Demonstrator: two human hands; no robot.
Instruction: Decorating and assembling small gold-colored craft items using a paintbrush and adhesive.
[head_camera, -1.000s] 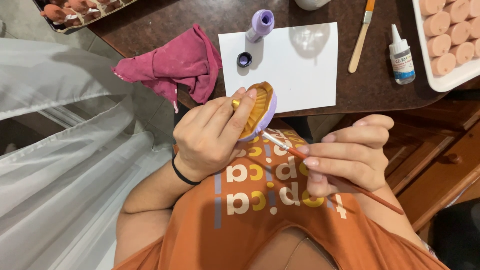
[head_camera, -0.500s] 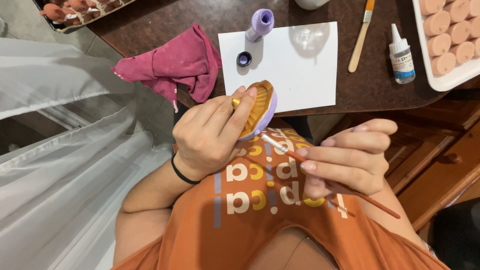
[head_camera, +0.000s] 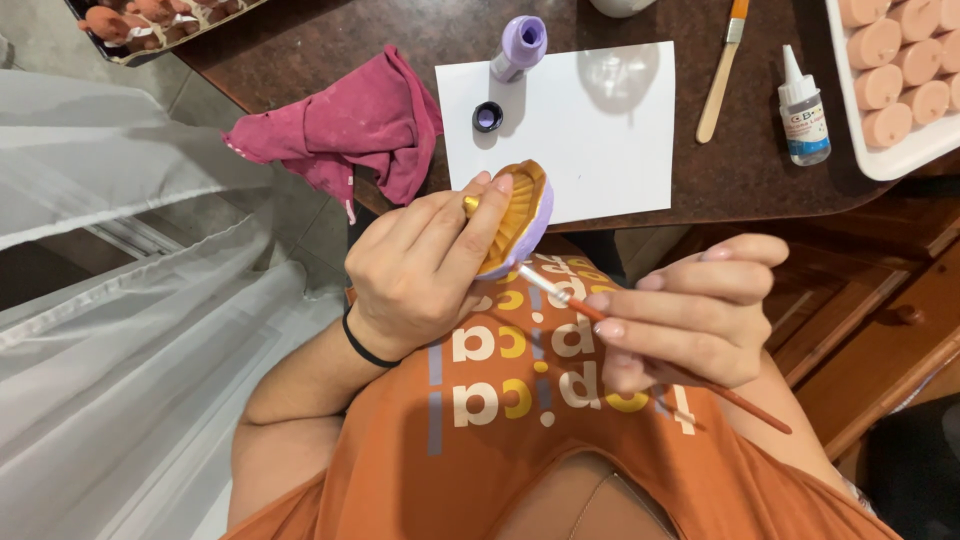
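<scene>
- While the left hand (head_camera: 425, 270) grips a small orange-and-lilac figure (head_camera: 518, 215) above the lap, the right hand (head_camera: 690, 315) pinches a thin red paintbrush (head_camera: 650, 345), its tip touching the figure's lilac edge.
- One white sheet (head_camera: 600, 150) lies on the dark tabletop (head_camera: 320, 40), carrying one lilac paint bottle (head_camera: 520, 48) and its one dark cap (head_camera: 488, 116).
- One crumpled magenta cloth (head_camera: 350, 125) lies left of the sheet; one wooden brush (head_camera: 722, 70) and one small white glue bottle (head_camera: 803, 108) with a blue label lie right.

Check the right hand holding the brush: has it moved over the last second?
Yes, slightly. The right hand with the thin brush has dropped a little lower, away from the white paper sheet.
</scene>
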